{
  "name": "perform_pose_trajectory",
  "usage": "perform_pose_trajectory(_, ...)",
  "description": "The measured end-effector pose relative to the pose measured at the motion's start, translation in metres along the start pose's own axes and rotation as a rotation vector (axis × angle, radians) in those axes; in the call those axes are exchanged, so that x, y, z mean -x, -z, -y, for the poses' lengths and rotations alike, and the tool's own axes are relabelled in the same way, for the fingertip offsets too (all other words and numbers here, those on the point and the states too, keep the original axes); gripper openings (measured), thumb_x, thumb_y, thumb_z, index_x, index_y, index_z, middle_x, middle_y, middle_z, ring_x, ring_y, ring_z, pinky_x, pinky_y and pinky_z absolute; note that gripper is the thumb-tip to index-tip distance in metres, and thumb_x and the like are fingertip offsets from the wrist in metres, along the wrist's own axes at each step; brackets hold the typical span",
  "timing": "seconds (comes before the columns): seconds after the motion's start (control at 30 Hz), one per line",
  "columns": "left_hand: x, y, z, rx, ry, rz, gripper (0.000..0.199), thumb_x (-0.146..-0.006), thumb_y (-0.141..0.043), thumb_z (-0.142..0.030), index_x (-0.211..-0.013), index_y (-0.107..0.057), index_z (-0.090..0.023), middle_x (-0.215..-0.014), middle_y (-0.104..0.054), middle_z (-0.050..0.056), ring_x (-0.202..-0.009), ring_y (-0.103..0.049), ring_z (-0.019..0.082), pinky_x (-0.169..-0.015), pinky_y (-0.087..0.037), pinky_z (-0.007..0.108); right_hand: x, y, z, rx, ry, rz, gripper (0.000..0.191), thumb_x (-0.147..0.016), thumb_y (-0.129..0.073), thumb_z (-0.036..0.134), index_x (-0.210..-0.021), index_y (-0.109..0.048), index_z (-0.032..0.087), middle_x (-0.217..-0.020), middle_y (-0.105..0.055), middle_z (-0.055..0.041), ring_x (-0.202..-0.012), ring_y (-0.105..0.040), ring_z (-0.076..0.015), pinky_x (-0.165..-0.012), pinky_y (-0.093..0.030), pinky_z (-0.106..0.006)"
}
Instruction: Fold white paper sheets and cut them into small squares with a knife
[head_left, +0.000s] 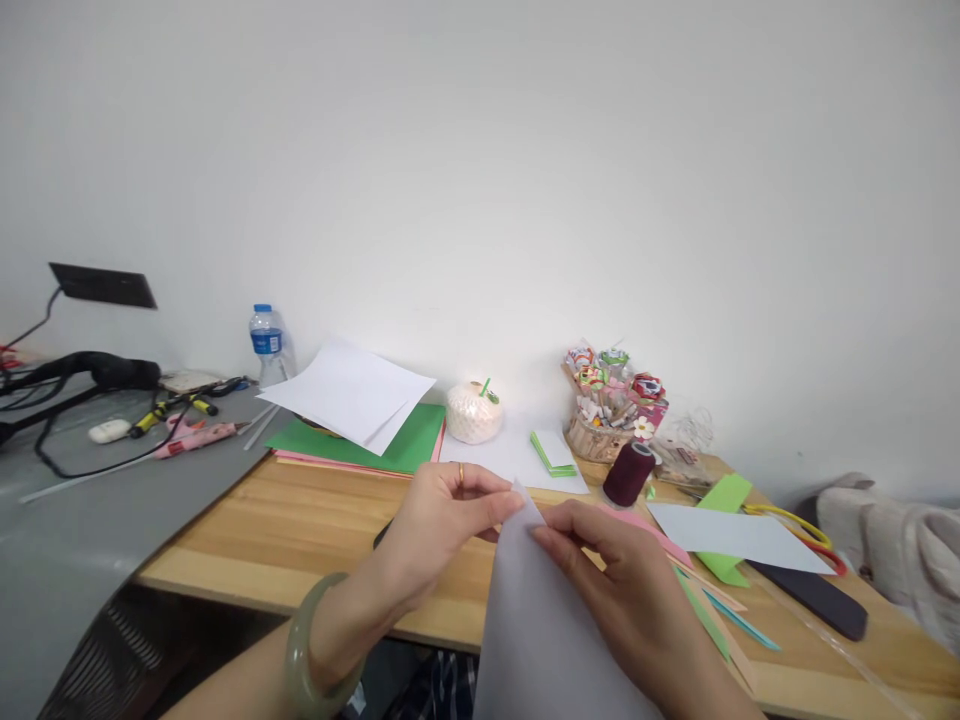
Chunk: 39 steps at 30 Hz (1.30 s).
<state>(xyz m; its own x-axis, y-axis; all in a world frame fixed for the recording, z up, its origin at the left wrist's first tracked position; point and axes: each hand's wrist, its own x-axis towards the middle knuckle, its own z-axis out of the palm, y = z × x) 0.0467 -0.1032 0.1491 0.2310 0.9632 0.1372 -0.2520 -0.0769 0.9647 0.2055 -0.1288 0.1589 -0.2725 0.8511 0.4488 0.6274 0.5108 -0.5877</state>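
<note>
A pale sheet of paper (536, 640) hangs in front of the table's near edge, its pointed top corner upward. My left hand (442, 515), with a gold ring and a green bangle on its wrist, pinches the tip of that corner between thumb and finger. Just right of it, my right hand (611, 560) grips the paper's slanting right edge between thumb and fingers. Both hands are close together above the wooden table (315, 530).
Behind the hands are white sheets (345, 395) on green paper (420, 440), a white round container (474, 412) and a basket (596, 440). Rightward are a dark thread spool (628, 474), paper strips and a black phone-like object (814, 598). A glue gun (196, 437) lies left.
</note>
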Motion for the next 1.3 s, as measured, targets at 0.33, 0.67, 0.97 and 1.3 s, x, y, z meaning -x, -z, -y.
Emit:
perform_pose_trajectory(0.33, -0.002, 0.01, 0.001, 0.032, 0.082, 0.04, 0.021, -0.059, -0.076, -0.03, -0.068, -0.066, -0.013, -0.064, -0.062, 0.0, -0.06, -0.054, 0.009, -0.056, -0.046, 0.021, -0.002, -0.001, -0.002, 0.027, 0.022, 0.071, 0.022, -0.084, -0.046, 0.025, -0.066, -0.058, 0.021, -0.062, -0.061, 0.0034, -0.057, -0.054, -0.0097, -0.052, -0.04, -0.018)
perform_pose_trajectory(0.67, 0.001, 0.018, -0.005, -0.038, 0.066, 0.046, 0.015, -0.056, -0.078, -0.025, -0.057, -0.067, -0.015, -0.059, -0.062, 0.0, -0.057, -0.053, 0.009, -0.056, -0.045, 0.019, 0.003, -0.004, 0.0, 0.077, 0.084, 0.101, 0.02, -0.084, -0.047, 0.022, -0.066, -0.056, 0.022, -0.063, -0.061, 0.0037, -0.058, -0.056, -0.0102, -0.053, -0.042, -0.02)
perform_pose_trajectory(0.97, 0.004, 0.029, -0.001, 0.08, -0.017, -0.012, 0.026, -0.073, -0.065, -0.04, -0.071, -0.069, -0.014, -0.077, -0.066, 0.007, -0.074, -0.057, 0.015, -0.057, -0.048, 0.022, 0.008, -0.006, -0.007, 0.164, 0.172, 0.081, 0.017, -0.085, -0.047, 0.02, -0.075, -0.06, 0.023, -0.07, -0.064, 0.0026, -0.064, -0.06, -0.0107, -0.057, -0.046, -0.021)
perform_pose_trajectory(1.3, 0.008, 0.024, 0.001, -0.219, -0.022, 0.02, 0.015, -0.062, -0.072, -0.029, -0.063, -0.068, -0.015, -0.064, -0.064, 0.002, -0.061, -0.053, 0.012, -0.06, -0.043, 0.025, 0.008, -0.007, -0.004, 0.146, 0.177, 0.078, 0.017, -0.086, -0.047, 0.02, -0.075, -0.061, 0.023, -0.069, -0.063, 0.0025, -0.062, -0.058, -0.0102, -0.055, -0.045, -0.02)
